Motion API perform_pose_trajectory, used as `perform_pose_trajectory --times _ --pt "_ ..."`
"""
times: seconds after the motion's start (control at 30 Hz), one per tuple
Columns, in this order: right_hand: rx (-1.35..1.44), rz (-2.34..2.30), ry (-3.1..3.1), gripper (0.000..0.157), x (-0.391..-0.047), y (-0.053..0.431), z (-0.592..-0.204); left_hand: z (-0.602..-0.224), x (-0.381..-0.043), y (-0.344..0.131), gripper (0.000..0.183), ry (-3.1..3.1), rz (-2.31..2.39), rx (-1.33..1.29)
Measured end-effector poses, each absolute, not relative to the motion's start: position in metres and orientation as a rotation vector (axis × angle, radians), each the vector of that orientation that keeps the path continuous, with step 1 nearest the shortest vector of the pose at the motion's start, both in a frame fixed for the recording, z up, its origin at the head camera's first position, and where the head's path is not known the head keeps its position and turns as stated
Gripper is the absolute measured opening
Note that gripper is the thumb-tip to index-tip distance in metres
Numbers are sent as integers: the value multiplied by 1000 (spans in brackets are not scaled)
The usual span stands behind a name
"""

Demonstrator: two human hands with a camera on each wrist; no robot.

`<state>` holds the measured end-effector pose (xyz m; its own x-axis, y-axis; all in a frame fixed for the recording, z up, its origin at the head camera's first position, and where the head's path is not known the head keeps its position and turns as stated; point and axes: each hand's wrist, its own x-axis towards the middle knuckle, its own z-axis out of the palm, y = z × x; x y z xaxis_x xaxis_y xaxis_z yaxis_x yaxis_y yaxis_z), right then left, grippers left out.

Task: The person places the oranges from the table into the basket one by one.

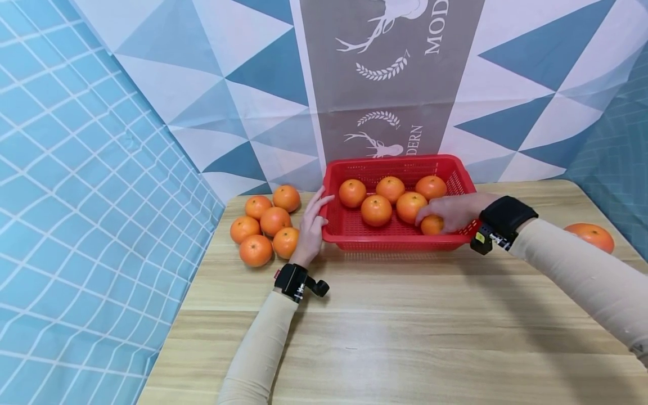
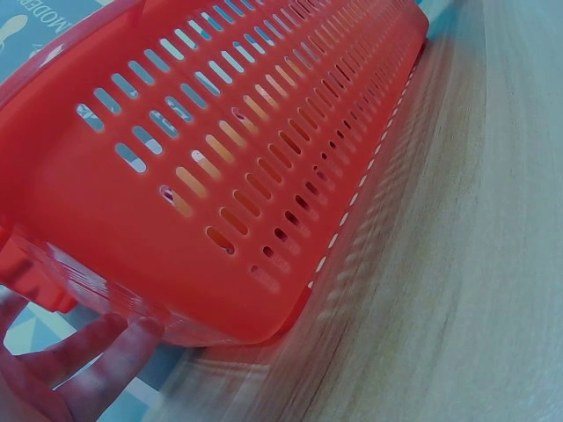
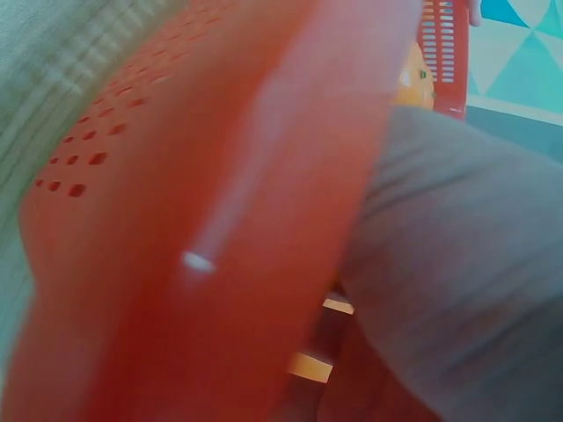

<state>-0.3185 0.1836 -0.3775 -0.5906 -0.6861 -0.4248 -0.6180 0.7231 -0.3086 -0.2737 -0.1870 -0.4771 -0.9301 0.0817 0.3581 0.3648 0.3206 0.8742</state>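
Observation:
A red perforated basket stands against the back wall with several oranges in it. Inside its right end, my right hand grips an orange low by the front wall, beside the others. In the right wrist view the basket's rim and part of the hand fill the picture, and the held orange cannot be made out for certain. My left hand rests against the basket's left end with its fingers extended; the left wrist view shows fingertips touching that end wall.
Left of the basket, several loose oranges lie grouped on the wooden table, close to my left hand. Another orange sits at the far right, partly behind my right forearm. Patterned cloth covers the back wall.

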Motion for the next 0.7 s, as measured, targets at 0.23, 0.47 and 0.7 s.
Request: perform_pose_trajectory --times 0.23,0.47,0.7 --pt "-1002 -187 2385 58 -320 183 -381 -478 -274 -187 65 -2337 -1635 -412" --pt "-1012 -190 2383 59 -320 183 -381 -477 -274 -188 65 -2347 -1633 -422" --pt "-1011 -189 2383 59 -320 184 -377 -477 -273 -188 65 -2347 -1619 -411"
